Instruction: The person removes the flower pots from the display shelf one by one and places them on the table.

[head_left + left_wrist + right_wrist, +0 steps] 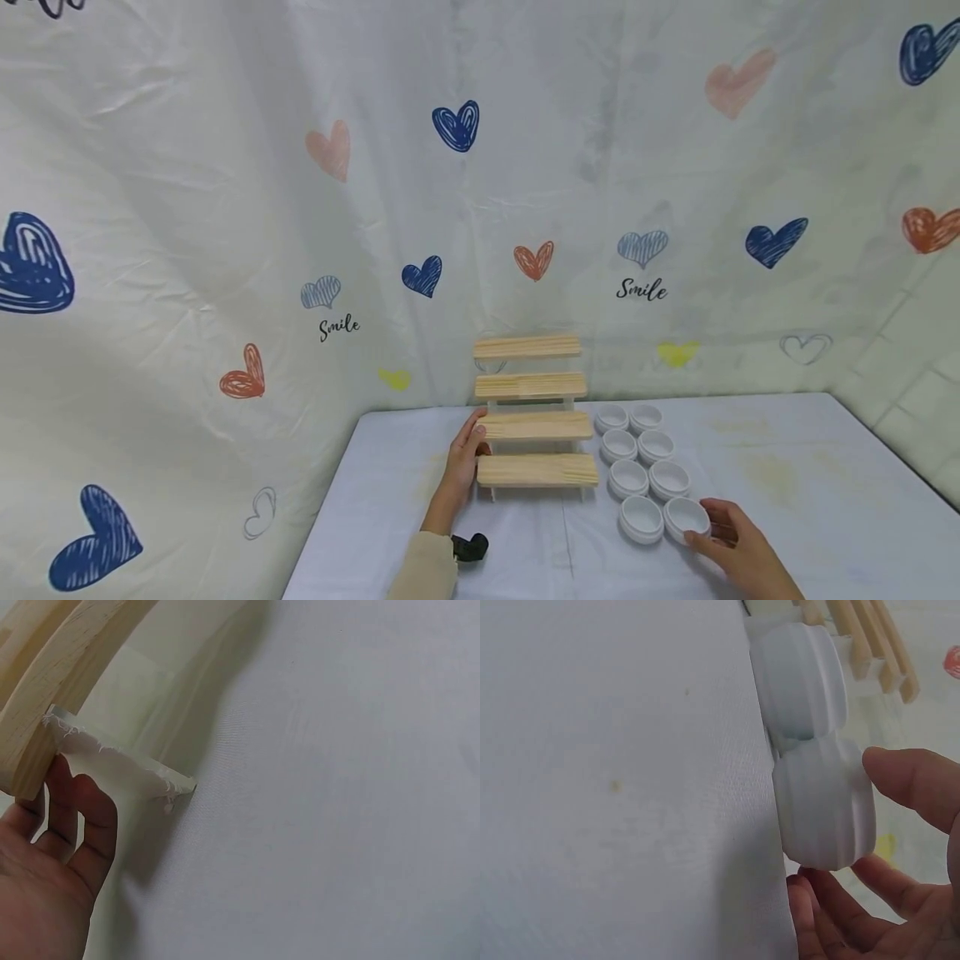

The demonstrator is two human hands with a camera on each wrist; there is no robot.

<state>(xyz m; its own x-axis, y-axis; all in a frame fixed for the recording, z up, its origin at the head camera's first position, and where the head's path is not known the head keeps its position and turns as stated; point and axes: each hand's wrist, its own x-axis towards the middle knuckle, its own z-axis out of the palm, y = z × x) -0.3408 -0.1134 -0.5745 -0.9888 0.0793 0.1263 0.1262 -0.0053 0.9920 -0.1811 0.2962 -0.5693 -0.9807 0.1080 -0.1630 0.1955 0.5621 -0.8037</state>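
Observation:
A stepped stand with several pale wooden shelves [537, 471] on white supports stands at the middle of the table. At its left side my left hand [459, 467] holds the end of a lower shelf [37, 742], fingers curled at the wood. Several small white ramekins [627, 478] sit in two columns right of the stand. My right hand [731, 542] grips the front right ramekin [687, 518], thumb at its rim and fingers at its far side. In the right wrist view this ribbed ramekin [825, 806] stands on the table beside another ramekin [799, 681].
A white cloth [757, 467] with faint yellowish stains covers the table. Behind it hangs a pale curtain [540, 192] printed with hearts and "Smile". A black strap piece [470, 547] sits at my left wrist.

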